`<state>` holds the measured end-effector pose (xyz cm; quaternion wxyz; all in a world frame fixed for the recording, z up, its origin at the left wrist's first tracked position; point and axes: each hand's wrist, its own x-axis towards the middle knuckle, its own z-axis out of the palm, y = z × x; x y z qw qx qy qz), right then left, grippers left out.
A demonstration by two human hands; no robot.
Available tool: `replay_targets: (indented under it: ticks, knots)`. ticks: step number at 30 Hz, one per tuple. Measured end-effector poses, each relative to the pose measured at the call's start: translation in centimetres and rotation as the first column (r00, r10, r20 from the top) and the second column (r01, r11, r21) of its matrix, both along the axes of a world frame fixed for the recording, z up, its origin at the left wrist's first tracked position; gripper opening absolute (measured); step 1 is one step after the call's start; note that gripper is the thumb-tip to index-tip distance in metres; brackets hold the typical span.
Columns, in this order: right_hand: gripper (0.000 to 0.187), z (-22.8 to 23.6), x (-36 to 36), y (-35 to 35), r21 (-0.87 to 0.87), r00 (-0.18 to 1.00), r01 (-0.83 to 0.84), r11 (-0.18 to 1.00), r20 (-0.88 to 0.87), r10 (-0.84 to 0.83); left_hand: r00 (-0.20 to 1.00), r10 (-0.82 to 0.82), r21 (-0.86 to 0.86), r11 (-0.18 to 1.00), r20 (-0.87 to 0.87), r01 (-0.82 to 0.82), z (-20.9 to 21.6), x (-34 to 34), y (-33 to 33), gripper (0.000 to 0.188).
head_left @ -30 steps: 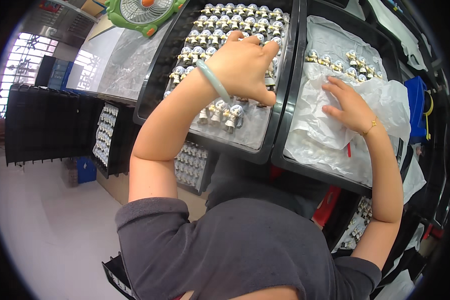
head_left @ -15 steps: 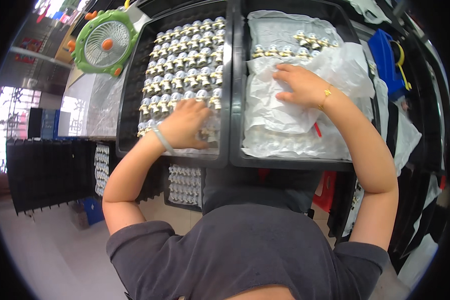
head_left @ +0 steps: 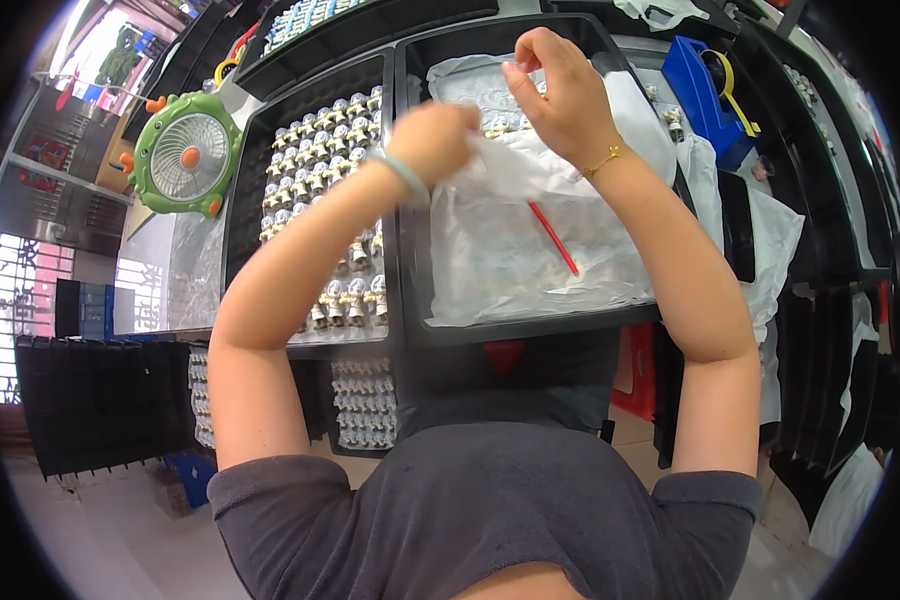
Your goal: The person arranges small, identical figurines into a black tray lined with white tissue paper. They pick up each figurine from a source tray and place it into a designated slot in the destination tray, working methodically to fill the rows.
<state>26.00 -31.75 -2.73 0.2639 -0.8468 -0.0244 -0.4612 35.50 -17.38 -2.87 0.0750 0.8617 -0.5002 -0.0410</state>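
Observation:
My left hand (head_left: 432, 145), blurred by motion, is closed on a raised edge of the white tissue paper (head_left: 515, 175) over the right black tray (head_left: 417, 300). Higher up over the same tray is my right hand (head_left: 562, 100), its fingers curved and apart, with nothing seen in them. A few small figurines (head_left: 498, 126) show between the hands at the paper's far edge. On the paper lies a thin red stick (head_left: 554, 238). Rows of small white-and-gold figurines (head_left: 355, 295) stand in the left black tray (head_left: 245, 225), partly hidden by my left forearm.
A green fan (head_left: 185, 155) stands left of the trays. To the right is a blue tape dispenser (head_left: 705, 100) with yellow tape. A further tray of bluish pieces (head_left: 310, 20) sits at the back. Below the table edge, another tray (head_left: 363, 400) holds rows of figurines.
My left hand has gone from the left tray's figurines to the right tray's paper, lifting its edge. My right hand has risen off the paper. The view has shifted, and more red stick shows.

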Motion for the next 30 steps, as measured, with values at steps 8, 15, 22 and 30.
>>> replay_targets:
  ticks: [8, 15, 22, 30]
  knots:
    - [0.027, -0.8, -1.0, 3.1, -0.224, 0.529, -0.204, 0.953, -0.844, -0.085, 0.765, 0.2, -0.441, 0.717, -0.612, -0.54, 1.7, 11.3, -2.6, 0.025]
    - [0.033, -6.0, 1.3, 1.5, -0.214, 0.343, -0.198, 0.956, -0.929, -0.137, 0.869, 0.226, -0.506, 0.737, -0.441, -0.448, 2.0, 10.8, -4.1, 0.02]
    - [0.032, -3.9, 1.2, 0.6, -0.101, 0.557, 0.052, 0.994, -0.823, -0.113, 0.916, 0.335, -0.536, 0.743, -0.22, -0.4, 1.7, 11.1, -4.0, 0.028]
    - [0.031, -4.1, 1.7, 0.2, -0.236, 0.444, -0.003, 0.972, -0.871, -0.21, 0.872, 0.164, -0.544, 0.724, -0.462, -0.424, 2.5, 8.9, -3.7, 0.018]
